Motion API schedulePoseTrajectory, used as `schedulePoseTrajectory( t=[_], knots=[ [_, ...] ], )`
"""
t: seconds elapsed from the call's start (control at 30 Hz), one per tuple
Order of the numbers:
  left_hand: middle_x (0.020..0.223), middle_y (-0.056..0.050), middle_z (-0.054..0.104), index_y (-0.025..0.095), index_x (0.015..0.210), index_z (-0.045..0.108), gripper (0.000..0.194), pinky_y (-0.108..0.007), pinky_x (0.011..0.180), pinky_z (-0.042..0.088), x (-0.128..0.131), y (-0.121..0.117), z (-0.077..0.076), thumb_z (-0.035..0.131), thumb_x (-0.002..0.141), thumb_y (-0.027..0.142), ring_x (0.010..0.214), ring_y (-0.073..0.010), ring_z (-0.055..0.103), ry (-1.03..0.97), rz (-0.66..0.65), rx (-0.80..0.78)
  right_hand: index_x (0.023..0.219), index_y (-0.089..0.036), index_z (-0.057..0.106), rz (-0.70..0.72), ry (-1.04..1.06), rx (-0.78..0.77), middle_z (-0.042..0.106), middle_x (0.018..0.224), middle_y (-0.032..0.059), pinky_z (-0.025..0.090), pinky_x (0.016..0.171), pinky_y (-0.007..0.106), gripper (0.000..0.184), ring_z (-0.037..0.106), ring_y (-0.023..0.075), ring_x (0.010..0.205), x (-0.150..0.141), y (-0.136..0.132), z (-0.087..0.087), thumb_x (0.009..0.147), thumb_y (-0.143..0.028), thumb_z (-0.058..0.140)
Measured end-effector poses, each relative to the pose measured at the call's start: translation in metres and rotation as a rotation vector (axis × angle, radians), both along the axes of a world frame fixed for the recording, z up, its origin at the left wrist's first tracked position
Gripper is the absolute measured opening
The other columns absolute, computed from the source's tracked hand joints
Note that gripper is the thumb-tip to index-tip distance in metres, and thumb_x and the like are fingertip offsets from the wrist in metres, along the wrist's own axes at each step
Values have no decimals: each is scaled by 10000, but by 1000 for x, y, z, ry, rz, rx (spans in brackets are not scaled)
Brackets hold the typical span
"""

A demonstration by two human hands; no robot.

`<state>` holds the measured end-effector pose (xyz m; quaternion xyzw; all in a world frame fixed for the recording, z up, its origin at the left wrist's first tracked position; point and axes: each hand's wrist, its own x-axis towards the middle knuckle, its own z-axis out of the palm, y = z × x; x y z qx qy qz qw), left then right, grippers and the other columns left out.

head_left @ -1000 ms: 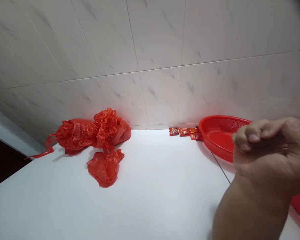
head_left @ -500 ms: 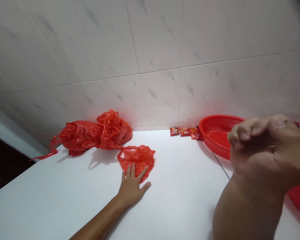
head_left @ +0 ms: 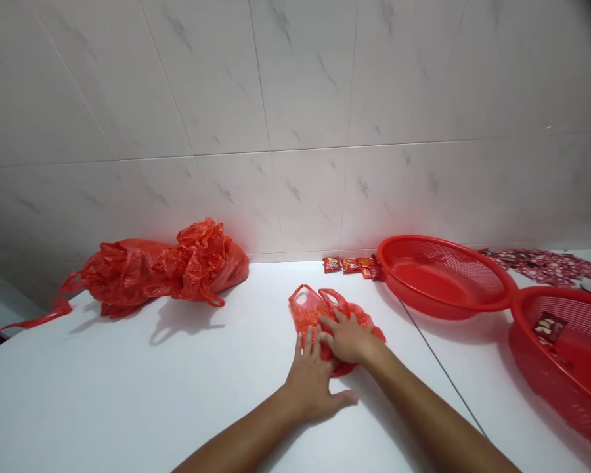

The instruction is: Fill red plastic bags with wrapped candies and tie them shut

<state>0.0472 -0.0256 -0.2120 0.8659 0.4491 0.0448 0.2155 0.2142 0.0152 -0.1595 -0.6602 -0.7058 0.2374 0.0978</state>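
A small crumpled red plastic bag lies on the white table in front of me, its handles pointing toward the wall. My left hand lies flat on the bag's near edge, fingers spread. My right hand rests on top of the bag, fingers stretched out and overlapping the left hand's fingertips. Both hands press on the bag and grip nothing.
A bigger bundle of red plastic bags sits at the back left against the tiled wall. Two red mesh baskets stand at the right, the nearer one holding a dark packet. Small red packets lie along the wall, with more packets behind the baskets.
The small bag has slid right across the table under my left hand. My right hand, earlier raised and closed near the camera, has come down flat onto the bag.
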Motion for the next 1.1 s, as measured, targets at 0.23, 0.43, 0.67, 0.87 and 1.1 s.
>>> schedulePoseTrajectory(
  t=[0.23,0.43,0.67,0.87,1.1],
  knots=[
    [1785,-76,61,440,1634,380,840,-708,1298,43,-20,15,-12,523,904,830,1632,-440,-64,-6,77,74,1688,-499,140,-216,-127,-21,-68,1805,-31,-25,1188,817,732,-59,534,1607,22,9,-68,1015,-732,312],
    [1798,-48,123,432,1577,503,621,-729,1287,87,-29,33,-22,467,1014,691,1637,-447,-53,-51,249,145,1702,-422,201,-353,-199,68,1,1801,106,169,1185,763,776,184,526,1580,32,23,-64,1006,-660,451],
    [1788,-52,209,405,1489,628,504,-712,1295,131,-33,42,-26,471,1050,595,1647,-445,51,-103,281,165,1692,-295,285,-461,-171,218,339,1678,202,412,1101,609,751,471,421,1443,65,27,-66,1016,-569,465],
    [1771,-35,272,389,1433,686,433,-698,1303,160,-33,44,-23,583,1013,400,1651,-425,85,-104,247,207,1637,-103,381,-651,106,347,595,1457,233,487,1044,448,922,602,354,1309,90,43,-75,956,-721,449],
    [1811,-29,99,359,1524,599,558,-687,1312,134,-33,45,-27,628,967,357,1655,-421,51,-105,219,258,891,-180,749,-624,275,502,717,744,70,476,730,335,464,641,252,735,100,42,-73,944,-545,468]
  ],
)
